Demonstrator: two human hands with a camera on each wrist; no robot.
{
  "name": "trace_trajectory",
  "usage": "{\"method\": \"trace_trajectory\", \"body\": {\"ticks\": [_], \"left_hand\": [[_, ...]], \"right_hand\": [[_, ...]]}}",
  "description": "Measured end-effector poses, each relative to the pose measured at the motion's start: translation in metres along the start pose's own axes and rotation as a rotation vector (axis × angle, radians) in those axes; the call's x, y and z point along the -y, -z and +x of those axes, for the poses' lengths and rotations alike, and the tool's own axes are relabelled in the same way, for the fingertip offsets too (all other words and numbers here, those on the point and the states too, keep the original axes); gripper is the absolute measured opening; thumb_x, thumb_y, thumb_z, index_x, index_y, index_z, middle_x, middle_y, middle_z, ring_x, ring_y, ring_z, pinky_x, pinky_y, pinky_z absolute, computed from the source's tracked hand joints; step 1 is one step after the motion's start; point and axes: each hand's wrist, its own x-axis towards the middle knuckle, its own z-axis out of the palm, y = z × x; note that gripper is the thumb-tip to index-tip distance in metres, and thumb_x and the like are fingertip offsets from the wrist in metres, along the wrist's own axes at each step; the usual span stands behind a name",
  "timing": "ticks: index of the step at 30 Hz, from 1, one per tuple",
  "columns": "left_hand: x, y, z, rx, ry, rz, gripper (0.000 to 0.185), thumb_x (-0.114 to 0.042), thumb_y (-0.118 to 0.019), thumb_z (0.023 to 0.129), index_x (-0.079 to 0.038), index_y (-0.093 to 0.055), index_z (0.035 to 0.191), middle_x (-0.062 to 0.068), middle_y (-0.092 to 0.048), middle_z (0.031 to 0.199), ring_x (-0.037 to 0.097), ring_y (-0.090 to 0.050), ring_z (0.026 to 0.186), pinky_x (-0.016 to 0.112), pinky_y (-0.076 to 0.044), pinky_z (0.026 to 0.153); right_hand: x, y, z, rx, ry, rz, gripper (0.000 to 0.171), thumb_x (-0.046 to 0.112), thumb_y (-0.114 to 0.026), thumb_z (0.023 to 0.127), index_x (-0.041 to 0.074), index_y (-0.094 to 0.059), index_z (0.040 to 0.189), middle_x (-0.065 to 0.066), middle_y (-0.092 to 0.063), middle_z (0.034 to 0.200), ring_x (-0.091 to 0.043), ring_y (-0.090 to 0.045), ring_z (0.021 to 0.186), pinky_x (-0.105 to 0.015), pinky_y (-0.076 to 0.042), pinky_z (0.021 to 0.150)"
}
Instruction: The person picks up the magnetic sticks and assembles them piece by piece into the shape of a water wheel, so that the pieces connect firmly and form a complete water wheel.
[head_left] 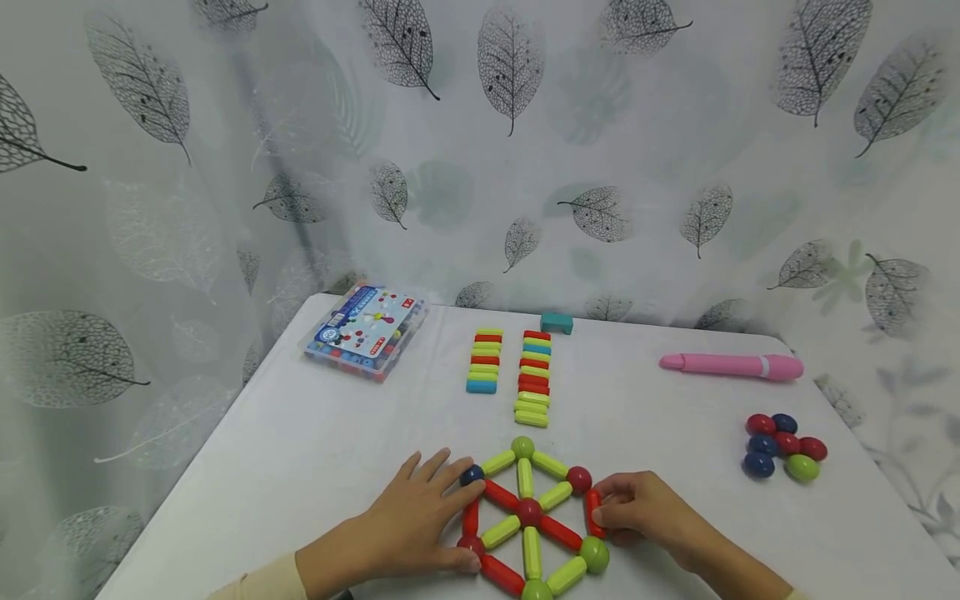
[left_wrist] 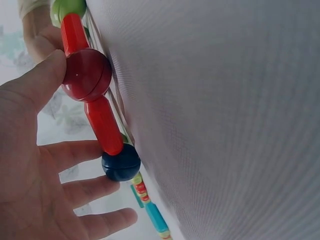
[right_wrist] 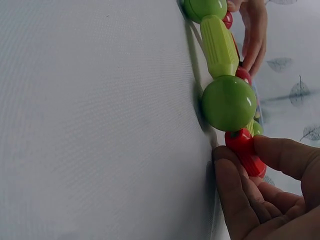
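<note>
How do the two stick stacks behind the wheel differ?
The left stack is shorter, while the right stack runs longer toward the hands. The left stack ends in a blue stick at its near end; the right stack ends in light green ones. Both lie flat on the white table, side by side, mixing red and green sticks.

Both hands, the left hand [head_left: 420, 521] and the right hand [head_left: 645, 508], are bare (no rings or watch showing), with cream long sleeves [head_left: 262, 582] ending at the wrists.
</note>
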Motion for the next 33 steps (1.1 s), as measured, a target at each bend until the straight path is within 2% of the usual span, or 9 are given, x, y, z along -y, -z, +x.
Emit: {"method": "trace_trajectory", "body": {"ticks": [3, 11, 21, 33], "left_hand": [[0.0, -0.0002, 0.0002, 0.001, 0.0, -0.001, 0.088, -0.084, -0.054, 0.082, -0.036, -0.043, 0.155, -0.001, -0.035, 0.163, 0.036, -0.03, 0.15, 0.069, -0.029, 0.115], [0.0009, -0.0022, 0.0016, -0.004, -0.005, 0.0, 0.088, -0.085, -0.053, 0.082, -0.035, -0.043, 0.155, -0.001, -0.036, 0.163, 0.036, -0.03, 0.15, 0.069, -0.029, 0.115], [0.0009, -0.0018, 0.0007, -0.005, -0.003, -0.007, 0.088, -0.084, -0.055, 0.082, -0.035, -0.044, 0.154, -0.001, -0.036, 0.163, 0.036, -0.03, 0.15, 0.068, -0.029, 0.115], [0.0019, -0.0019, 0.0011, -0.006, -0.006, -0.005, 0.088, -0.085, -0.052, 0.082, -0.035, -0.044, 0.154, 0.0, -0.036, 0.163, 0.036, -0.03, 0.15, 0.068, -0.03, 0.115]], "right_hand": [[0.0028, -0.0004, 0.0003, 0.013, -0.01, -0.011, 0.039, 0.014, -0.078, 0.088, -0.004, -0.068, 0.121, -0.005, -0.072, 0.089, -0.019, -0.068, 0.077, -0.035, -0.063, 0.074], [0.0044, 0.007, -0.0001, 0.115, 0.055, -0.008, 0.033, 0.013, -0.074, 0.09, -0.004, -0.07, 0.117, -0.005, -0.072, 0.089, -0.018, -0.067, 0.075, -0.036, -0.063, 0.073], [0.0063, 0.0057, 0.0008, 0.155, 0.067, -0.002, 0.031, 0.012, -0.075, 0.09, -0.004, -0.072, 0.115, -0.006, -0.073, 0.089, -0.017, -0.067, 0.074, -0.035, -0.062, 0.072], [0.006, -0.0014, 0.0044, 0.055, 0.005, -0.006, 0.034, 0.016, -0.078, 0.089, -0.005, -0.072, 0.115, -0.006, -0.074, 0.09, -0.019, -0.069, 0.073, -0.035, -0.063, 0.072]]}}
